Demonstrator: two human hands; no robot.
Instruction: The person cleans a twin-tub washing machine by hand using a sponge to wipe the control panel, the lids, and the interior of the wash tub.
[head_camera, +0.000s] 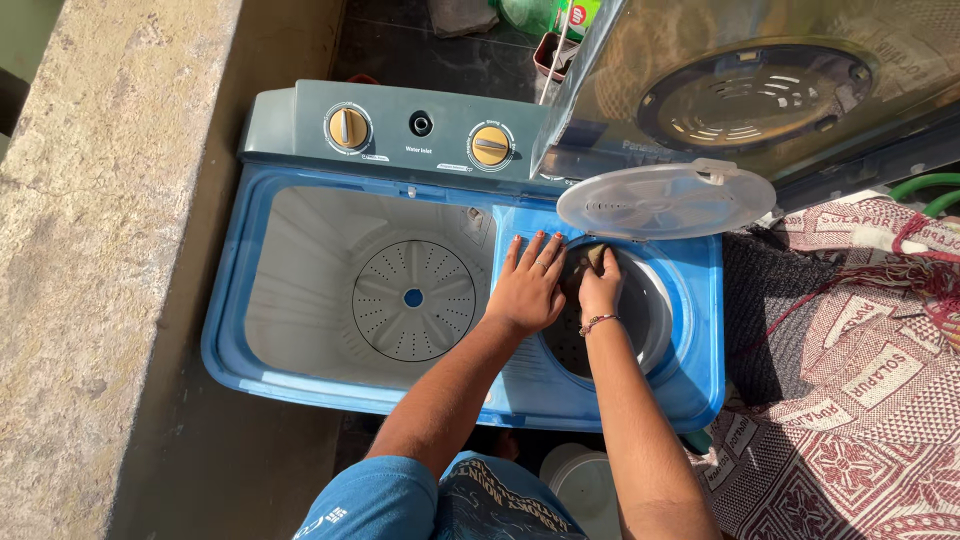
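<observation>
Hands met at the spinner rim (690, 300), right of centre: left hand (528, 285) lay flat and empty, right hand (598, 285) pinched a brown pad (592, 258). It looked light, soft and squashy, best gripped across its edges.

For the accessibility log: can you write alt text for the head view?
A person's right hand presses a dark scrub pad on the spin tub rim of a blue twin-tub washing machine, while the left hand rests flat beside it. The wash tub is open.

We look steeply down from head height onto an open washing machine (300, 340), fairly near. Its control panel (400, 125) lies at the far edge.
</observation>
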